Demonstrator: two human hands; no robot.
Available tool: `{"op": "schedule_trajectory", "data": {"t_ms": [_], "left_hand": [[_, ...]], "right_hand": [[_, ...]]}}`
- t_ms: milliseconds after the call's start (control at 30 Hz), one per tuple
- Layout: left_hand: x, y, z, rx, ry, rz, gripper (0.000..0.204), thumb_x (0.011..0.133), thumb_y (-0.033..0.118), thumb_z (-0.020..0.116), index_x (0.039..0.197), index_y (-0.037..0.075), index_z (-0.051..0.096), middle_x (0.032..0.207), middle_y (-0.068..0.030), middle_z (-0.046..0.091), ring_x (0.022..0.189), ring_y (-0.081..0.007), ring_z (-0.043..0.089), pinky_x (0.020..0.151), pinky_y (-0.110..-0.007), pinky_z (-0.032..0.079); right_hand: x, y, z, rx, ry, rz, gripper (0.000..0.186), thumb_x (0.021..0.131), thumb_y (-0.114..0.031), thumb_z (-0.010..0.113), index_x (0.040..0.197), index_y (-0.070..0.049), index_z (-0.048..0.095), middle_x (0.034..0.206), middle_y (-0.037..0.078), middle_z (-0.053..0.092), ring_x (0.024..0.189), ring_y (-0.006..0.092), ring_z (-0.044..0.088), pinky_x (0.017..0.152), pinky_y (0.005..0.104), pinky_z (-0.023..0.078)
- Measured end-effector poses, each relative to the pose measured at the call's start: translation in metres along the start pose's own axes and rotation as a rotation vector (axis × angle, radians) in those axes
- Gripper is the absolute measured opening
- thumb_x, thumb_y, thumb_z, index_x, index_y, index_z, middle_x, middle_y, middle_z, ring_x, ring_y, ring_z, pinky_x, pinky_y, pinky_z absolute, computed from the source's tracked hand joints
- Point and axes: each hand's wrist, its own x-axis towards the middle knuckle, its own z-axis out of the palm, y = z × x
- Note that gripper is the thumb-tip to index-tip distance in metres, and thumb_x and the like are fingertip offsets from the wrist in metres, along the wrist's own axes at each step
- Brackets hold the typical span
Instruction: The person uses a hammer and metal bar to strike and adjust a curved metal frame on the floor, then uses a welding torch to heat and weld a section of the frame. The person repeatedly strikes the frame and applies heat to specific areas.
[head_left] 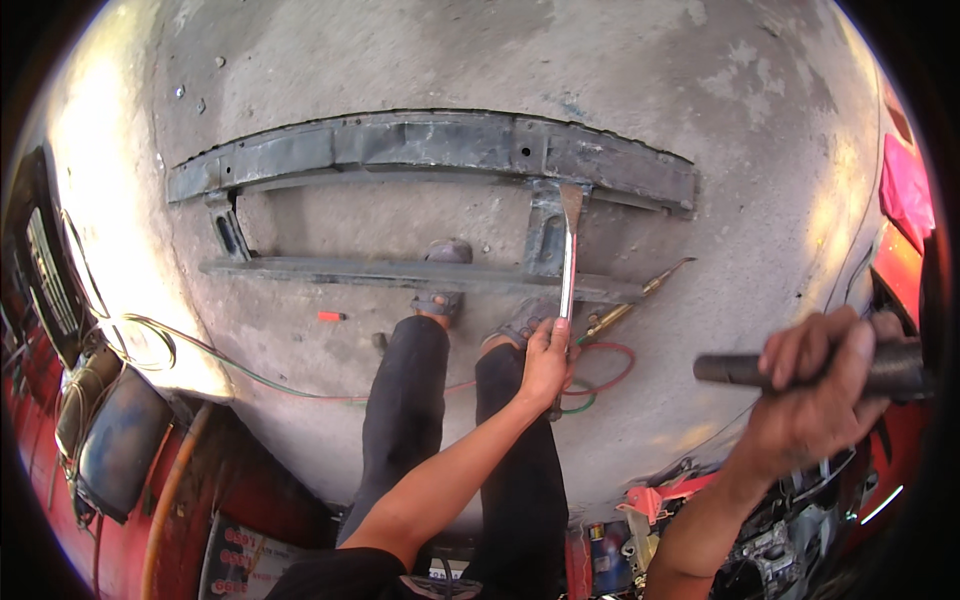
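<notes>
My left hand point(545, 360) is closed around a long metal chisel point(569, 250), whose flat tip lies against the right bracket of a grey, curved metal beam point(420, 145) on the concrete floor. The bracket point(546, 230) joins the beam to a narrower lower rail point(380, 273). At the right, my right hand point(815, 400) grips a thick, dark cylindrical bar point(725, 368), raised apart from the chisel. My feet are under and beside the lower rail. A brass cutting torch point(617, 312) lies just right of the chisel, partly under the rail.
Green and red hoses point(260, 383) cross the concrete floor point(420, 60). A small red object point(330, 316) lies near my left foot. Red metal items, panels and coiled lines crowd the left edge. A red jack point(655, 495) and engine parts point(760, 550) are at lower right, red car bodywork at right.
</notes>
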Motion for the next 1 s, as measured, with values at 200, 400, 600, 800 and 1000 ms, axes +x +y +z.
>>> {"op": "schedule_trajectory", "data": {"t_ms": [200, 400, 600, 800, 1000], "left_hand": [[0.002, -0.009, -0.002, 0.042, 0.038, 0.017, 0.031, 0.11, 0.037, 0.045, 0.096, 0.009, 0.05, 0.065, -0.0006, 0.049, 0.042, -0.0097, 0.04, 0.036, -0.028, 0.032], [-0.01, -0.026, 0.0, 0.121, 0.068, 0.106, 0.03, 0.11, 0.034, 0.045, 0.107, 0.007, 0.057, 0.064, -0.0014, 0.051, 0.042, -0.0102, 0.042, 0.036, -0.027, 0.033], [-0.008, -0.02, -0.008, 0.09, 0.038, 0.052, 0.033, 0.11, 0.035, 0.044, 0.113, 0.004, 0.055, 0.064, -0.0003, 0.048, 0.042, -0.0095, 0.039, 0.038, -0.028, 0.033], [0.007, -0.015, -0.015, 0.097, 0.059, 0.068, 0.038, 0.11, 0.038, 0.044, 0.117, 0.002, 0.054, 0.062, 0.0009, 0.047, 0.042, -0.0098, 0.04, 0.038, -0.028, 0.034], [0.0, -0.002, -0.016, 0.113, 0.087, 0.034, 0.032, 0.111, 0.034, 0.043, 0.094, 0.008, 0.051, 0.064, 0.0001, 0.048, 0.045, -0.0089, 0.042, 0.039, -0.028, 0.033]], "right_hand": [[-0.075, 0.138, -0.034, -0.817, -0.611, 0.437, 0.019, 0.096, -0.011, 0.061, 0.106, 0.002, 0.052, 0.084, 0.018, 0.066, 0.074, 0.0267, 0.067, 0.066, 0.0447, 0.051], [-0.015, 0.082, -0.005, -0.41, -0.35, 0.446, 0.015, 0.096, -0.009, 0.059, 0.106, 0.001, 0.054, 0.067, 0.006, 0.054, 0.051, 0.015, 0.052, 0.05, 0.0338, 0.043], [-0.051, 0.032, -0.006, -0.181, -0.223, 0.448, 0.015, 0.095, -0.005, 0.059, 0.108, 0.001, 0.053, 0.064, 0.001, 0.049, 0.045, 0.0077, 0.043, 0.043, 0.0261, 0.035], [-0.068, -0.011, -0.014, -0.092, -0.12, 0.353, 0.024, 0.092, -0.004, 0.059, 0.114, 0.003, 0.051, 0.064, 0.003, 0.051, 0.045, 0.0081, 0.044, 0.042, 0.0251, 0.034], [-0.023, -0.056, -0.014, 0.201, -0.134, -0.09, 0.035, 0.097, -0.02, 0.067, 0.121, -0.005, 0.048, 0.064, 0.005, 0.049, 0.047, 0.0122, 0.046, 0.045, 0.0321, 0.047]]}}
